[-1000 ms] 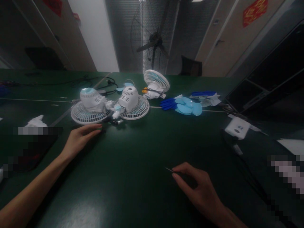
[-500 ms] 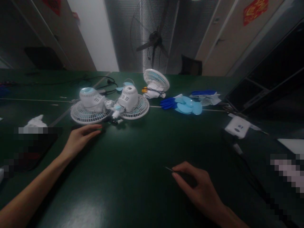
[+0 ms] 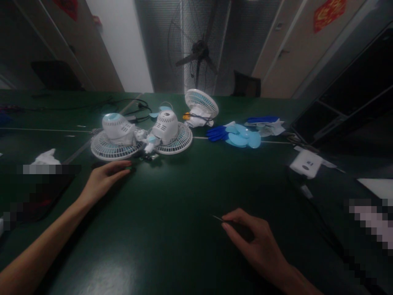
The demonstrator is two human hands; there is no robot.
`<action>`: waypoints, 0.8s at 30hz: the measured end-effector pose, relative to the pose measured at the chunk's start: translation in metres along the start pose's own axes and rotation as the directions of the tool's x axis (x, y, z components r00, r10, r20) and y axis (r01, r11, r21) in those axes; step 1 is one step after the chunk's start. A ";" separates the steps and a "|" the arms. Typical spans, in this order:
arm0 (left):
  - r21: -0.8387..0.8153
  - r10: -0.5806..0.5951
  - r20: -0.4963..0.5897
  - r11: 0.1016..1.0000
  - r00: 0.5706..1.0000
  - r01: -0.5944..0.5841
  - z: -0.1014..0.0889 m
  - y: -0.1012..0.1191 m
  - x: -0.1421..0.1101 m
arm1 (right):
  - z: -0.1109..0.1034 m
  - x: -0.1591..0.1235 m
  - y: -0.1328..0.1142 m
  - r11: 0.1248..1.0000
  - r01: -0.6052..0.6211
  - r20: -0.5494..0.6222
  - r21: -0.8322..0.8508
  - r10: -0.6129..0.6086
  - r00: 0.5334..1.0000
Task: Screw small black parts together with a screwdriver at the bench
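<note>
Plainly, the right hand [image 3: 258, 239] has its grip closed on a thin metal rod [image 3: 217, 218], pinched between thumb and forefinger, with the bare end sticking out toward the left, over the near part of the green bench [image 3: 172, 196]. The left hand [image 3: 104, 178] reaches farther forward, its thumb and forefinger curled close to a small green and dark item [image 3: 130, 167]; whether that grip is closed on it or only beside it, I cannot tell. Just beyond those fingertips 2 white fans lie side by side with their round grilles down: the left fan [image 3: 116, 150] and the middle fan [image 3: 166, 129], with small dark parts [image 3: 149, 157] on the bench in front of them. Behind and to the right, a tilted fan [image 3: 201, 106] has a dark cord around its base and a yellow piece [image 3: 186, 116] beside it. Farther right, a light blue fan blade [image 3: 241, 138] lies against a blue glove [image 3: 216, 133], and another blue-and-white glove [image 3: 267, 123] rests near them. A white box [image 3: 306, 163] sits toward the right side, and a crumpled white piece [image 3: 47, 157] lies at the left. Beyond the bench stands a large dark fan [image 3: 200, 51].
</note>
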State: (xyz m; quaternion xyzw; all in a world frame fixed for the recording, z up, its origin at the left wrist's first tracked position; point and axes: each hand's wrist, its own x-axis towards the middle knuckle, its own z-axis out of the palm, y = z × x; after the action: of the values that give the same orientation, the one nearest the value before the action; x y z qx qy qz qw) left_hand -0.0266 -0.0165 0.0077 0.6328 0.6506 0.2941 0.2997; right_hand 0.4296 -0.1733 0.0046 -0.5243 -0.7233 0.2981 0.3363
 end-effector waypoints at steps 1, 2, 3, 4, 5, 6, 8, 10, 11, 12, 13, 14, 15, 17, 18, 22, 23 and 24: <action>0.015 0.001 0.005 1.000 1.000 -0.001 0.000 0.001 0.000 | 0.000 0.000 0.001 1.000 -0.001 0.000 -0.001 0.001 1.000; 0.032 0.009 0.011 0.999 1.000 -0.010 0.001 0.003 -0.001 | 0.000 0.000 0.001 1.000 -0.001 0.000 -0.003 0.001 1.000; 0.048 0.024 0.027 0.999 0.999 -0.026 0.004 0.006 -0.003 | 0.000 0.000 0.001 1.000 -0.002 0.004 -0.003 0.002 1.000; 0.062 0.049 0.055 0.997 0.997 -0.052 0.009 0.012 -0.006 | 0.001 0.001 0.002 1.000 -0.003 0.011 -0.003 0.004 1.000; 0.074 0.082 0.098 0.993 0.992 -0.089 0.017 0.020 -0.011 | 0.001 0.001 0.001 1.000 -0.004 0.021 -0.004 0.004 1.000; 0.079 0.124 0.151 0.987 0.981 -0.137 0.028 0.030 -0.018 | 0.002 0.001 0.001 1.000 -0.002 0.031 -0.008 0.002 1.000; 0.052 0.225 0.287 0.967 0.931 -0.249 0.056 0.054 -0.037 | 0.003 0.001 0.000 1.000 0.006 0.056 -0.027 -0.004 0.998; -0.044 0.340 0.408 0.934 0.847 -0.354 0.088 0.078 -0.059 | 0.004 0.001 -0.002 0.998 0.028 0.080 -0.056 -0.024 0.996; -0.103 0.394 0.450 0.914 0.802 -0.392 0.103 0.088 -0.069 | 0.004 0.000 -0.002 0.997 0.042 0.090 -0.067 -0.036 0.995; -0.155 0.439 0.478 0.895 0.761 -0.419 0.116 0.097 -0.078 | 0.005 0.000 -0.003 0.996 0.053 0.100 -0.075 -0.046 0.994; -0.198 0.470 0.496 0.880 0.730 -0.432 0.128 0.104 -0.085 | 0.005 0.000 -0.003 0.995 0.062 0.104 -0.079 -0.054 0.993; -0.233 0.490 0.507 0.870 0.709 -0.434 0.137 0.109 -0.091 | 0.005 0.000 -0.003 0.994 0.069 0.110 -0.082 -0.060 0.992; -0.258 0.498 0.515 0.866 0.698 -0.428 0.143 0.112 -0.095 | 0.005 -0.001 -0.003 0.994 0.074 0.114 -0.085 -0.064 0.991; -0.287 0.496 0.524 0.868 0.692 -0.405 0.151 0.114 -0.098 | 0.004 -0.001 -0.004 0.992 0.086 0.123 -0.092 -0.074 0.990; -0.296 0.493 0.525 0.870 0.694 -0.394 0.152 0.113 -0.098 | 0.004 0.000 -0.004 0.991 0.093 0.129 -0.097 -0.080 0.988; -0.314 0.495 0.526 0.869 0.692 -0.383 0.151 0.111 -0.096 | 0.004 0.001 -0.007 0.986 0.107 0.138 -0.131 -0.088 0.987; -0.317 0.497 0.528 0.868 0.689 -0.383 0.151 0.111 -0.096 | 0.005 0.002 -0.007 0.985 0.106 0.133 -0.139 -0.087 0.987; -0.318 0.498 0.531 0.867 0.686 -0.383 0.151 0.111 -0.096 | 0.005 0.002 -0.007 0.984 0.105 0.128 -0.144 -0.086 0.988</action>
State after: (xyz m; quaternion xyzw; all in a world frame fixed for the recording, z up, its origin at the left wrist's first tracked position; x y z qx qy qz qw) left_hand 0.1618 -0.1095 -0.0041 0.8000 0.3209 0.2013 0.4653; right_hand 0.4213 -0.1740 0.0076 -0.4938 -0.7872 0.2574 0.2650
